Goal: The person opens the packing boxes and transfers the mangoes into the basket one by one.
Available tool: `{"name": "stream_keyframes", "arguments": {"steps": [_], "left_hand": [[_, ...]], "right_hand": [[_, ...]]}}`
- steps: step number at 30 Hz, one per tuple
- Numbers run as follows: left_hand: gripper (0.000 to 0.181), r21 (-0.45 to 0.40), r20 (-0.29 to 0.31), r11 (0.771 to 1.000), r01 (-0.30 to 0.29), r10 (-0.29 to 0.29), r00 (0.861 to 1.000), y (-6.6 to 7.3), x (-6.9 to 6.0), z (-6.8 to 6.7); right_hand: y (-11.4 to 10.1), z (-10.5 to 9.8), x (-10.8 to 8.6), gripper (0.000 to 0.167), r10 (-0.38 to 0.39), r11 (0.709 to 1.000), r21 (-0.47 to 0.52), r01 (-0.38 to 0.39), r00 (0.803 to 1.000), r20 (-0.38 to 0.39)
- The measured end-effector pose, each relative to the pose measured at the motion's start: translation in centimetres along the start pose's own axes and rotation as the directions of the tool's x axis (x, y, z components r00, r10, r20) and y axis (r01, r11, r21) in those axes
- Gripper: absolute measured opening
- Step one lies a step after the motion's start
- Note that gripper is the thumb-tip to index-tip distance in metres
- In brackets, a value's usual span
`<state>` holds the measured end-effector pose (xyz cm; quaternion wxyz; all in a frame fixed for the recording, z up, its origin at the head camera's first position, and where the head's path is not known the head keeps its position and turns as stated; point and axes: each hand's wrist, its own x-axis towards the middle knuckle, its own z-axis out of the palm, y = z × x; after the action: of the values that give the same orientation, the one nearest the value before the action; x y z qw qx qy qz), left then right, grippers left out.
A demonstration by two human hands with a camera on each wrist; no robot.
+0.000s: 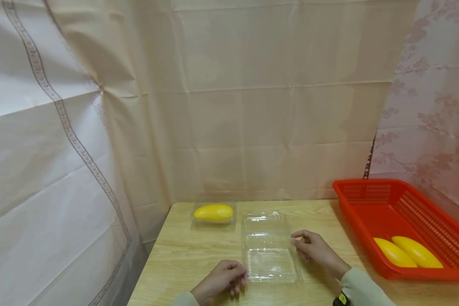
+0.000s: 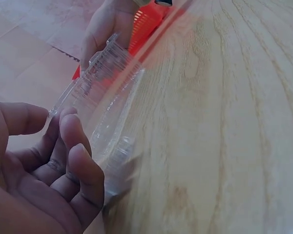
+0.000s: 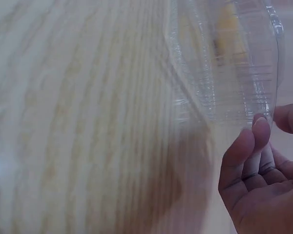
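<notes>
A clear plastic clamshell box (image 1: 271,263) lies unfolded on the table, its lid half stretching away from me. My left hand (image 1: 223,278) pinches the rim at the near left side, thumb against fingers, as the left wrist view shows with the hand (image 2: 49,170) close up. On the right side, near the fold, my right hand (image 1: 315,250) pinches the edge between thumb and fingers; in the right wrist view the hand (image 3: 268,180) is at the rim of the clear box (image 3: 234,83). Nothing is visible inside this box.
At the back left, a closed clear box holds a yellow fruit, mango-like (image 1: 214,212). A red plastic basket (image 1: 361,242) stands on the right with two similar yellow fruits (image 1: 417,251) at its near end. Cloth curtains (image 1: 252,127) hang behind the wooden table (image 1: 176,250).
</notes>
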<state>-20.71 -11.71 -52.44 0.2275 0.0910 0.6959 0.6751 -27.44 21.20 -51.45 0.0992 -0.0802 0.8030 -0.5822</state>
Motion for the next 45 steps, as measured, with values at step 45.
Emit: {"name": "stream_keyframes", "arguments": {"steps": [45], "left_hand": [[0.029,0.22,0.015,0.975,-0.023,0.02,1.0,4.6,11.8,5.6]], "right_hand": [[-0.4,-8.6,3.1,0.032,-0.063,0.846,-0.519,-0.122,0.944,-0.325]]}}
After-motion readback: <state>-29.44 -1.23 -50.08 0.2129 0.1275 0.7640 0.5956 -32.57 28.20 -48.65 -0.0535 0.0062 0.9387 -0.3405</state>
